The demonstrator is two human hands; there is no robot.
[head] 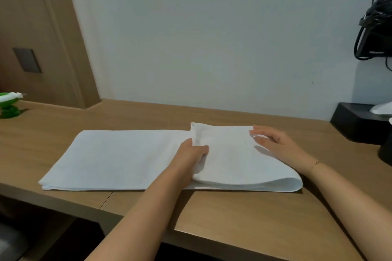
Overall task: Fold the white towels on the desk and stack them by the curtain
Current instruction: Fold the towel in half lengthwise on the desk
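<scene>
The left hand (192, 152) grips the free edge of the white towel (118, 161) near its middle, fingers curled over the top of the turned-over flap while the thumb is hidden under the cloth. The right hand (273, 144) lies flat on the same flap, fingers straight and relaxed, pressing near its far right corner; a thin bracelet (317, 162) shows at that wrist. Both forearms reach in from the lower edge of the view, cut off before the elbows.

The towel lies lengthwise on the wooden desk (244, 212), its right part folded back over the rest so that a rounded fold bulges at the right end — how many layers sit beneath it cannot be told, though doubled edges show at the near left corner. The left stretch lies flat and smooth.

Farther out, a black box (356, 123) stands at the desk's right rear corner with something white poking from its top, cut off by the frame. Above it hang black cables (375, 27) against the pale wall, blurred and only partly in view. At the far left a green and white object (9, 105) rests on the desk — too blurred and cropped to identify. Behind it rises a wooden panel (42, 27) carrying a dark switch plate (27, 60).
</scene>
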